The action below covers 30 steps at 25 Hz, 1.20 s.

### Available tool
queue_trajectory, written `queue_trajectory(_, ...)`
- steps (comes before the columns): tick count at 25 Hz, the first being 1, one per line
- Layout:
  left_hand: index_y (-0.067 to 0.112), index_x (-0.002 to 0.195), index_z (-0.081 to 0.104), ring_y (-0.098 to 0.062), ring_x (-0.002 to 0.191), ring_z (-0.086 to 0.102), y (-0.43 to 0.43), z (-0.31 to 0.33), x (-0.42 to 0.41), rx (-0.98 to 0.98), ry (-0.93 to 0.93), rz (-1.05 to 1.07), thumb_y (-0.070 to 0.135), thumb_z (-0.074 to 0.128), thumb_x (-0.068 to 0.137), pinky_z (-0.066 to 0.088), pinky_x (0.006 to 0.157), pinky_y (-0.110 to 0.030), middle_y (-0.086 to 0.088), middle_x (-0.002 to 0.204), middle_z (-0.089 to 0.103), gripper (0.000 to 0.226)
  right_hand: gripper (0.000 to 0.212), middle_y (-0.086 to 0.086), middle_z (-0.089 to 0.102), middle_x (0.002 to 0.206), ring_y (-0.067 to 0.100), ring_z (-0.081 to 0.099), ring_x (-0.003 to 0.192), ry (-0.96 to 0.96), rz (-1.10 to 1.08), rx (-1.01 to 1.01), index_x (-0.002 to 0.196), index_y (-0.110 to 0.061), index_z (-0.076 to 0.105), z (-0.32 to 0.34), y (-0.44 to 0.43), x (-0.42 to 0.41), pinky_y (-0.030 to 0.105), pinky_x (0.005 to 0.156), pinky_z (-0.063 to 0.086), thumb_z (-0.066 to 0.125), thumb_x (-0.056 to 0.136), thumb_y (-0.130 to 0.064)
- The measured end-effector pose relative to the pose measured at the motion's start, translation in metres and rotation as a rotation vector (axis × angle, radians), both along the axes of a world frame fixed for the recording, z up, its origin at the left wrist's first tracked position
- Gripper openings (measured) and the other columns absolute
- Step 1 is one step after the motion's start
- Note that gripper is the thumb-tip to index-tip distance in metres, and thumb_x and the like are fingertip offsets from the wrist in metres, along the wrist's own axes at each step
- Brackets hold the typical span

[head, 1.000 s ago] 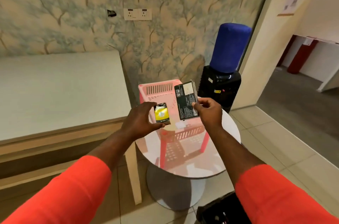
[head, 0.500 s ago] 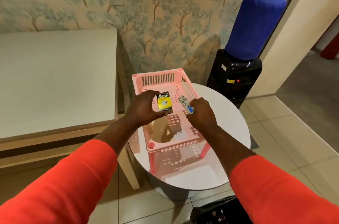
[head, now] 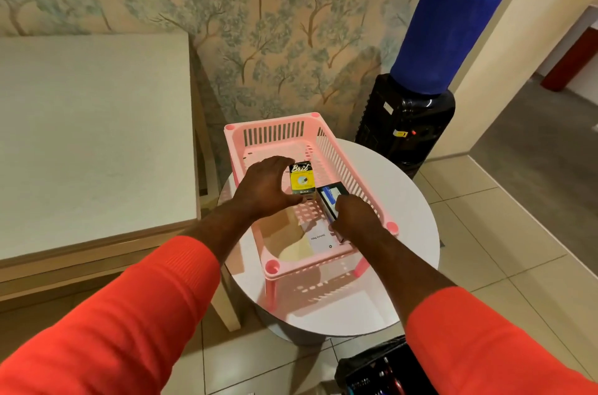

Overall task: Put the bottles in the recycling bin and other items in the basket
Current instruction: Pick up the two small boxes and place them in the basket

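Observation:
A pink slatted basket on short legs stands on a round white table. My left hand grips a small yellow-and-black box inside the basket, just above its floor. My right hand holds a flat black box with a blue panel tilted low over the right side of the basket. A white card and a tan flat item lie on the basket floor near me. A black bin shows at the bottom edge.
A pale wooden table stands to the left against the patterned wall. A black water dispenser with a blue-covered bottle stands right of the basket. Tiled floor extends to the right.
Both hands have come down from above the basket into it, bringing the two boxes low. The flat black box has turned from upright to tilted.

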<state>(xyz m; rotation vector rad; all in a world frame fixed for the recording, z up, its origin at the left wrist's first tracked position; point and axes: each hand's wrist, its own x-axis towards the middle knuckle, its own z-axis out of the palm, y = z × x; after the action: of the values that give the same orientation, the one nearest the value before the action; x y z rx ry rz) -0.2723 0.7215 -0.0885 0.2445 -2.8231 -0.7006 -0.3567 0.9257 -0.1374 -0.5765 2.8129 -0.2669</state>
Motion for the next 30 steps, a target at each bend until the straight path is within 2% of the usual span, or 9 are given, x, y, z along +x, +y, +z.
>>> queue_trajectory(3,0.021,0.141,0.051,-0.022,0.128,0.052,-0.001,-0.004,-0.008,-0.024,0.001,-0.029,0.052,0.085,0.068,0.041,0.104,-0.038,-0.002,0.141,0.057,0.086,0.035,0.011,0.069,0.120,0.029,0.067,0.108,-0.002,-0.082,-0.123,0.118,-0.011,0.066,0.008,-0.001,-0.006,0.035,0.088,0.054,0.074,0.087,-0.025)
queue_trajectory(6,0.022,0.139,0.053,-0.023,0.126,0.053,0.001,-0.005,-0.018,-0.048,0.001,-0.034,0.055,0.085,0.066,0.043,0.105,-0.041,-0.001,0.140,0.058,0.086,0.014,0.014,0.074,0.104,0.029,0.071,0.090,-0.132,-0.263,-0.583,0.097,-0.013,0.072,0.026,-0.005,-0.020,0.043,0.083,0.060,0.059,0.093,-0.017)
queue_trajectory(8,0.023,0.136,0.054,-0.023,0.124,0.054,0.002,-0.008,-0.025,-0.075,0.010,-0.051,0.060,0.083,0.064,0.044,0.103,-0.043,-0.001,0.138,0.059,0.087,0.015,0.016,0.072,0.108,0.024,0.071,0.083,-0.339,-0.334,-0.833,0.107,-0.010,0.070,0.045,-0.014,-0.025,0.041,0.075,0.061,0.061,0.097,-0.017)
queue_trajectory(9,0.023,0.135,0.054,-0.023,0.123,0.055,0.003,-0.011,-0.028,-0.089,0.009,-0.062,0.063,0.082,0.063,0.044,0.103,-0.044,-0.001,0.136,0.059,0.087,0.020,0.014,0.070,0.113,0.023,0.071,0.087,-0.387,-0.329,-0.873,0.115,-0.009,0.067,0.051,-0.019,-0.027,0.039,0.076,0.061,0.063,0.098,-0.019)
queue_trajectory(13,0.023,0.134,0.053,-0.023,0.127,0.052,0.000,-0.030,-0.032,-0.128,-0.027,-0.057,0.065,0.079,0.065,0.036,0.110,-0.051,0.000,0.135,0.058,0.085,0.046,0.008,0.062,0.133,0.031,0.066,0.113,-0.403,-0.247,-0.743,0.134,-0.018,0.060,0.037,-0.043,-0.031,0.046,0.092,0.059,0.074,0.090,-0.017)
queue_trajectory(18,0.021,0.137,0.051,-0.025,0.134,0.046,-0.002,-0.047,-0.032,-0.151,-0.118,-0.046,0.059,0.079,0.071,0.017,0.119,-0.051,-0.004,0.139,0.058,0.082,0.063,0.011,0.060,0.142,0.033,0.061,0.122,-0.398,-0.153,-0.678,0.143,-0.017,0.054,0.013,-0.060,-0.033,0.049,0.104,0.052,0.079,0.085,-0.013)
queue_trajectory(21,0.019,0.133,0.053,-0.025,0.129,0.051,-0.004,-0.045,-0.043,-0.224,-0.217,-0.084,0.062,0.077,0.070,0.015,0.119,-0.055,-0.004,0.131,0.062,0.079,0.065,0.007,0.058,0.144,0.030,0.057,0.128,-0.276,-0.091,-0.504,0.142,-0.018,0.056,0.001,-0.068,-0.037,0.048,0.112,0.044,0.082,0.082,-0.025)
queue_trajectory(25,0.016,0.127,0.053,-0.027,0.126,0.054,-0.003,-0.045,-0.055,-0.293,-0.296,-0.124,0.064,0.075,0.070,0.012,0.119,-0.059,-0.005,0.124,0.065,0.078,0.064,0.007,0.060,0.143,0.029,0.057,0.127,-0.195,-0.011,-0.345,0.141,-0.016,0.059,0.003,-0.070,-0.044,0.043,0.113,0.042,0.081,0.083,-0.031)
queue_trajectory(30,0.015,0.128,0.054,-0.029,0.122,0.058,0.004,-0.050,-0.058,-0.365,-0.311,-0.103,0.070,0.066,0.075,0.008,0.120,-0.061,-0.005,0.123,0.068,0.078,0.043,0.011,0.065,0.135,0.031,0.059,0.121,-0.049,0.139,-0.117,0.133,-0.010,0.065,0.011,-0.075,-0.041,0.041,0.109,0.045,0.066,0.095,-0.028)
